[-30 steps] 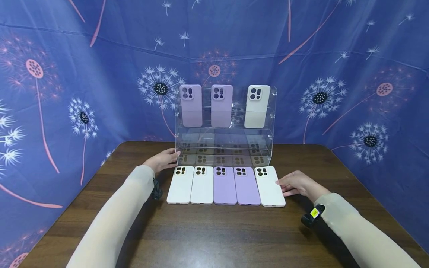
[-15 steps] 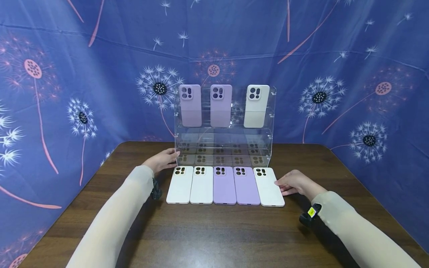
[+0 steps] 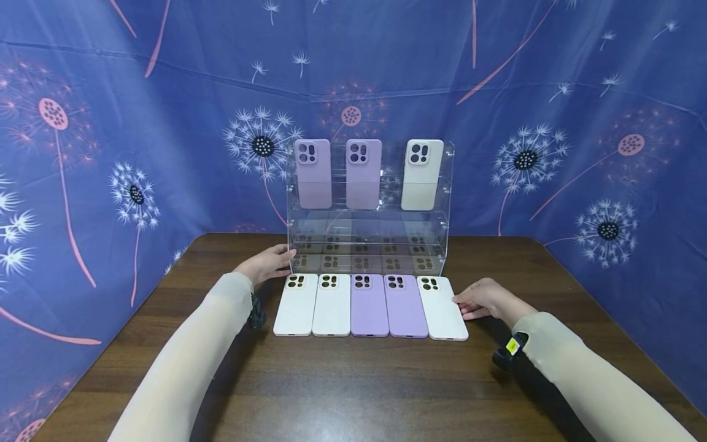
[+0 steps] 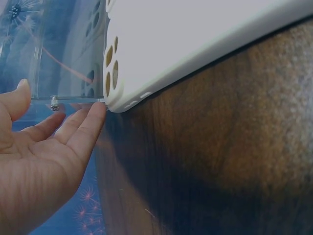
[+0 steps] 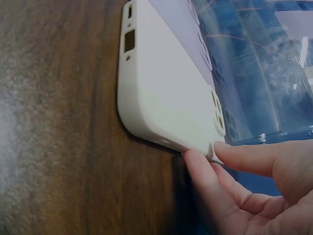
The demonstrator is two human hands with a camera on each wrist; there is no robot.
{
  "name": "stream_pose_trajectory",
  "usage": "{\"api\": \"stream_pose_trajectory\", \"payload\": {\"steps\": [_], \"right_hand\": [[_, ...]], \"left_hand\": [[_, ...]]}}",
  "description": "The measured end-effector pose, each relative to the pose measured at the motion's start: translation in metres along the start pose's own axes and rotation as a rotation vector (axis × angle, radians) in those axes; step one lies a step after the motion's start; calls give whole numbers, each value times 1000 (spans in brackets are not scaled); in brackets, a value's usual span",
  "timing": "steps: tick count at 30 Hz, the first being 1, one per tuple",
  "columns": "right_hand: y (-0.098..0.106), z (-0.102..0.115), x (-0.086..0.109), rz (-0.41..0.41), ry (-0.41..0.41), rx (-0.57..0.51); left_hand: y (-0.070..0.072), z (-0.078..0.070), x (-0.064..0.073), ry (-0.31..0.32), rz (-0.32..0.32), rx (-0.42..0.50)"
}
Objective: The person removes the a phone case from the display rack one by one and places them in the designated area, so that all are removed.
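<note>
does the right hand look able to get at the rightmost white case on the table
Most likely yes: the right hand touches that white case at its outer edge, and nothing lies on top of it.

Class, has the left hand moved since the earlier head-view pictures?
No: judged against the clear stand, the left hand shows no visible shift; its fingers remain at the stand's left edge.

1. Low passage over near table (image 3: pixel 353 380), before case row (image 3: pixel 369 313).
2. Transparent stand (image 3: pixel 367 228) bars way behind row.
3. Upper tier: gap between second purple case (image 3: pixel 369 174) and white case (image 3: pixel 422 174).
4. Left hand (image 3: pixel 265 264) obstructs stand's left side; right hand (image 3: pixel 487 300), rightmost case's (image 3: pixel 442 312) outer edge.
</note>
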State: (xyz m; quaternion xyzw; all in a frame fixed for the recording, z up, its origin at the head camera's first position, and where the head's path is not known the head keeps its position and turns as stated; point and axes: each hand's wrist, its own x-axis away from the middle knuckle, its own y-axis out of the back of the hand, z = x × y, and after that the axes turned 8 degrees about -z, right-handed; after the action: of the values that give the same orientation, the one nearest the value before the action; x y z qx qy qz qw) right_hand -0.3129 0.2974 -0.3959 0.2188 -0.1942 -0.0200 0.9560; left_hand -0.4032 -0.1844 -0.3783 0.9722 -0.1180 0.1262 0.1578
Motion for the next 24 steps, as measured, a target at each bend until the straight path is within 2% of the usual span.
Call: {"api": "stream_pose_trajectory", "payload": {"steps": [11,17,24], "right_hand": [[10,11,2,46,69,-30],[12,15,1,43,86,-52],[14,23,6,64,117,-122]], "left_hand": [[-2,-4,4,15,-11,-19],[-2,-5,4,9,-12,-5],[-1,-3,2,12,-18,-8]]}}
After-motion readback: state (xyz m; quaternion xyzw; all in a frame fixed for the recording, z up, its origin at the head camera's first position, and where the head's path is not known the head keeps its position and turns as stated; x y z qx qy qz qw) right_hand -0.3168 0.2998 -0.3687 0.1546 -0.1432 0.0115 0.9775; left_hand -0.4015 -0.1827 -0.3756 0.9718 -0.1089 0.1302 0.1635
